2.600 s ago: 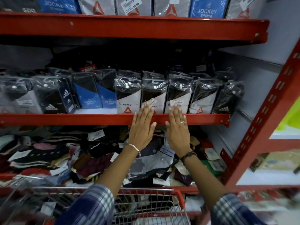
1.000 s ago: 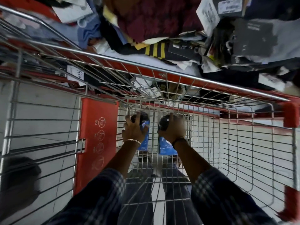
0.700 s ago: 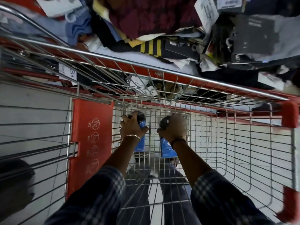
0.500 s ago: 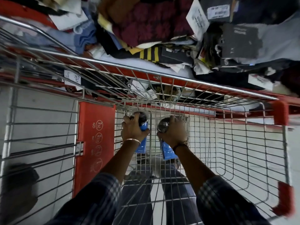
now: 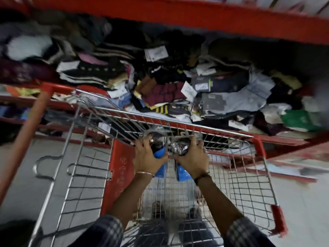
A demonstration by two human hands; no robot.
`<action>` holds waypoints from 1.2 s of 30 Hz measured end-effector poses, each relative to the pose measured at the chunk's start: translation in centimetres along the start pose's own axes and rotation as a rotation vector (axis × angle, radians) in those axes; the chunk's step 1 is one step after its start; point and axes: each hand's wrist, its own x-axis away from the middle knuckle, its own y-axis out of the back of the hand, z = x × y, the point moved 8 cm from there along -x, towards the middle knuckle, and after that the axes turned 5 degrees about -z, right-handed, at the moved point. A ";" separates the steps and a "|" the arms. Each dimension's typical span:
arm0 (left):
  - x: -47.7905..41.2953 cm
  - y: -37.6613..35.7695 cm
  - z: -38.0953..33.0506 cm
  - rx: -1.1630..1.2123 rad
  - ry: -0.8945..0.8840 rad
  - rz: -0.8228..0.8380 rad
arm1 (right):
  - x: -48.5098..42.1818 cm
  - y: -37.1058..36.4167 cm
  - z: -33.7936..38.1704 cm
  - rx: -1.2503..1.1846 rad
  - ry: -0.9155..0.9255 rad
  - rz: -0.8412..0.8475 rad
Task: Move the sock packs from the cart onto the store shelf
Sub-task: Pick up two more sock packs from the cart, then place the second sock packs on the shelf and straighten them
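Observation:
My left hand (image 5: 146, 158) grips a sock pack (image 5: 159, 148) in clear plastic with black socks and a blue card. My right hand (image 5: 193, 161) holds a second, similar sock pack (image 5: 181, 147) right beside it. Both packs are raised to about the level of the far rim of the wire cart (image 5: 236, 177), above its basket. The red store shelf (image 5: 195, 18) runs across the top of the view, blurred by motion.
A lower shelf (image 5: 277, 139) behind the cart holds a messy heap of loose socks and tagged clothing (image 5: 169, 93). The cart's red panel (image 5: 119, 173) is left of my hands. A red post (image 5: 26, 134) slants at the left. Grey tiled floor lies below.
My view has tilted up from the cart bottom toward the shelves. Both hands have lifted the two sock packs from deep in the basket up to its far rim.

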 end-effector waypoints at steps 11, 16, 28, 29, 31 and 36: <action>-1.4 12.5 -11.6 0.146 -0.290 -0.371 | 1.3 17.4 5.6 -0.147 0.157 -0.421; -3.2 18.6 -16.6 0.154 -0.406 -0.528 | 1.8 25.4 8.5 -0.244 0.237 -0.636; -9.1 30.9 -25.7 0.335 -0.554 -0.846 | 1.3 40.4 17.4 -0.523 0.421 -1.157; -9.6 31.0 -26.1 0.345 -0.548 -0.846 | 0.8 40.8 18.0 -0.533 0.421 -1.159; -11.0 31.0 -26.7 0.373 -0.542 -0.833 | -0.2 41.1 18.9 -0.542 0.432 -1.163; -13.8 30.3 -27.9 0.380 -0.569 -0.802 | -2.9 40.2 19.5 -0.578 0.430 -1.173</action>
